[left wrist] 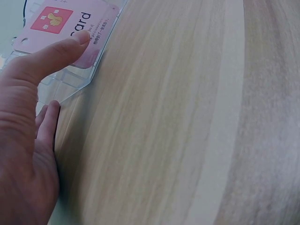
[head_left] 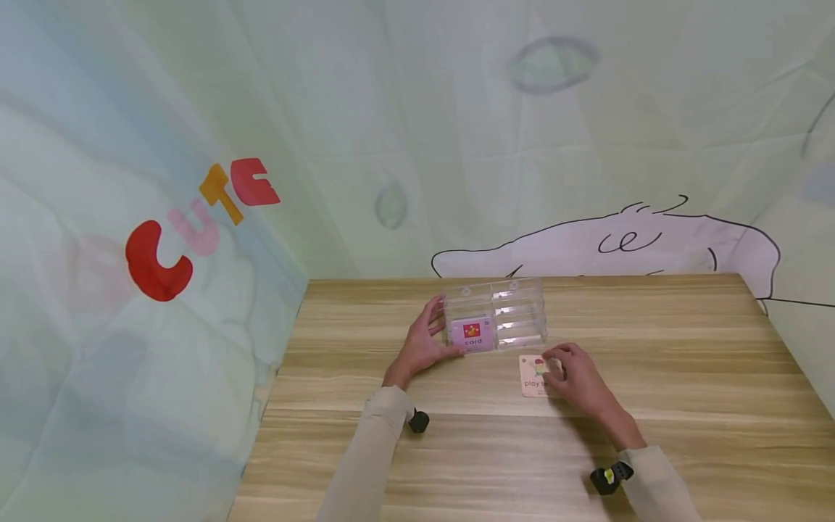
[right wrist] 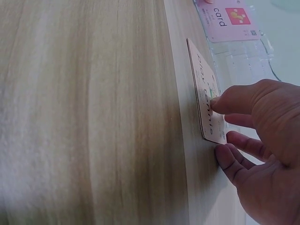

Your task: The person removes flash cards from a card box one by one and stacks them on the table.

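A clear plastic card holder (head_left: 520, 319) with two columns of stepped slots lies on the wooden table. In its lower left slot sits a pink card (head_left: 483, 344) printed "card". My left hand (head_left: 422, 345) grips the holder's left side, its thumb (left wrist: 75, 43) over the front by the pink card and its other fingers along the side. Below the holder's right column, my right hand (head_left: 579, 378) pinches the right part of a pale peach "play tennis" card (head_left: 531, 377), thumb on the printed face. In the right wrist view this card (right wrist: 201, 89) stands tilted, its back hidden.
The wood-grain table (head_left: 457, 464) spreads around both hands. Behind it hangs a pale printed curtain (head_left: 417, 145), with "CUTE" lettering (head_left: 159, 264) on the left side. Each wrist wears a small black camera (head_left: 419, 421).
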`<state>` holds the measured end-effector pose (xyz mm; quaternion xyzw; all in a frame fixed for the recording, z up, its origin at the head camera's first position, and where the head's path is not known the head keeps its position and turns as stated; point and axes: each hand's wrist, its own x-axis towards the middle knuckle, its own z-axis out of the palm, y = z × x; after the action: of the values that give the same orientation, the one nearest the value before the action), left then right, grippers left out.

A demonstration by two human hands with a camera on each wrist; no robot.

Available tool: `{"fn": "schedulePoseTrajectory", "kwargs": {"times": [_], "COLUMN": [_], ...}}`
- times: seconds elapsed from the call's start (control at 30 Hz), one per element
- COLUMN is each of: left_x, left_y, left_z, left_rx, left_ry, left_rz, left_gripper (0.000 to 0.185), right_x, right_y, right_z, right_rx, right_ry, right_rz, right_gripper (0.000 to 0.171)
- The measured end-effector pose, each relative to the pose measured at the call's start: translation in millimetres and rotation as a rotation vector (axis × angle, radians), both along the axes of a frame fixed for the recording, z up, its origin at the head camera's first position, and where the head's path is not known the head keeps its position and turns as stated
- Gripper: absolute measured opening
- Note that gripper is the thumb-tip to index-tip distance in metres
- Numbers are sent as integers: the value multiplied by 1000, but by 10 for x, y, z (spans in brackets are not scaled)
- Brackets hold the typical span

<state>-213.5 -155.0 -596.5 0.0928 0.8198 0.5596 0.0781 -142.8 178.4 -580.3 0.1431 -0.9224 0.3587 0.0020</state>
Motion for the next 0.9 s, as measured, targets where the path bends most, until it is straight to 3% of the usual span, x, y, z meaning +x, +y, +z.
{"fn": "schedulePoseTrajectory", "kwargs": {"times": [0.67, 0.9], "left_x": [2, -2], "left_y": [-3, -6], "left_z": [-8, -17], "left_rx": [-4, -1], "left_ry": [-19, -5], "left_rz": [2, 2], "left_gripper": [118, 118], "right_x": [-2, -67], "right_y": [65, 31], "right_z": [107, 216], "right_rx": [7, 7], "right_ry": [-48, 24], "right_rz": [-23, 9], "right_gripper": [53, 51]}}
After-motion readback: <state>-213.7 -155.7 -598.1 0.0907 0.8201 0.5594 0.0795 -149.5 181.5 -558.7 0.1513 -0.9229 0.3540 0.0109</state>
